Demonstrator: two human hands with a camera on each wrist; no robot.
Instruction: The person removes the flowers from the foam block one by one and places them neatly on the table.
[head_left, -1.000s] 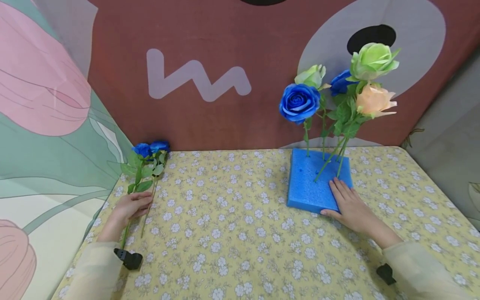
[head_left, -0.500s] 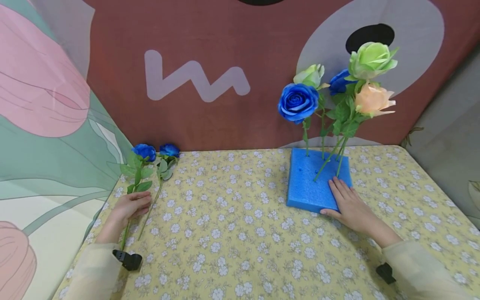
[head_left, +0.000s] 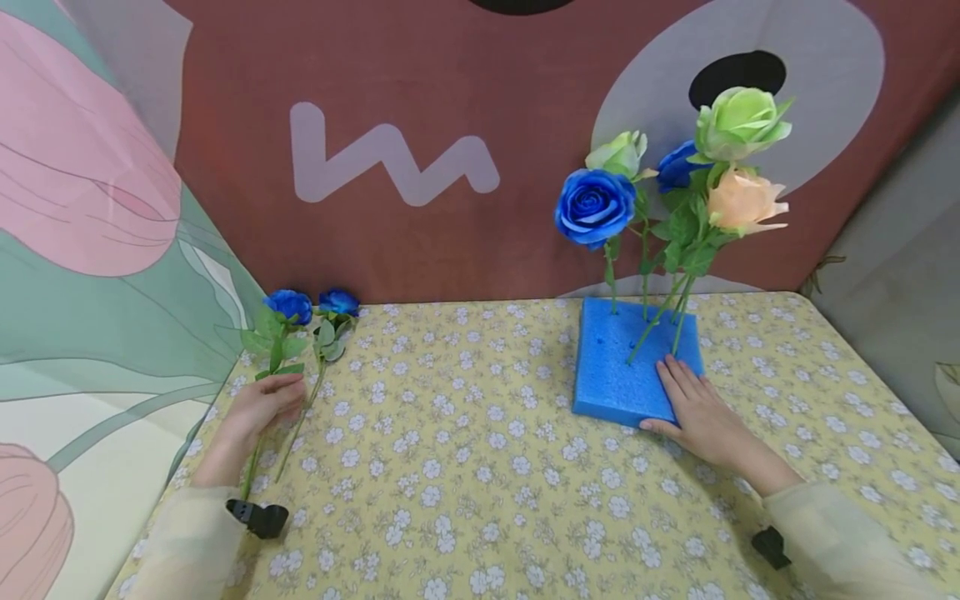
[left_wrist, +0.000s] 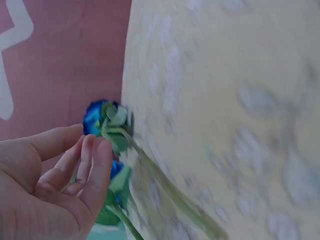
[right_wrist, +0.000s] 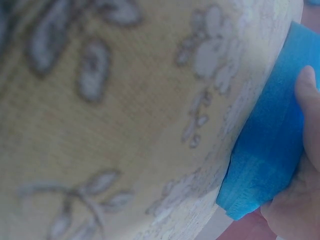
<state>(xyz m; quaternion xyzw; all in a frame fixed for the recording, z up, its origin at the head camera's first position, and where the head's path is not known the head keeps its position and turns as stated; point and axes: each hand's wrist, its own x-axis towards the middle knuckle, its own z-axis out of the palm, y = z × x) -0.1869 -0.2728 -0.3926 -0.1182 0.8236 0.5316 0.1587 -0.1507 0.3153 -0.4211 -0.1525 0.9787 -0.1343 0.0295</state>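
My left hand hovers over the stem of one blue rose lying at the table's left side. Its fingers are loosely bent, and the left wrist view shows nothing held between thumb and fingertips. Just right of those fingertips lies a second blue rose, its stem slanting along the cloth. My right hand rests with straight fingers on the right front corner of a blue foam block. Its thumb lies against the block's side. Blue, green and peach roses stand in the foam.
A yellow flowered cloth covers the table between the hands. Behind its back edge rises a reddish-brown printed backdrop. A green and pink printed panel borders the left side, a grey one the right.
The second blue rose has shifted right, away from the first, and now lies apart from it. My left hand has barely moved; my right hand has stayed on the foam block.
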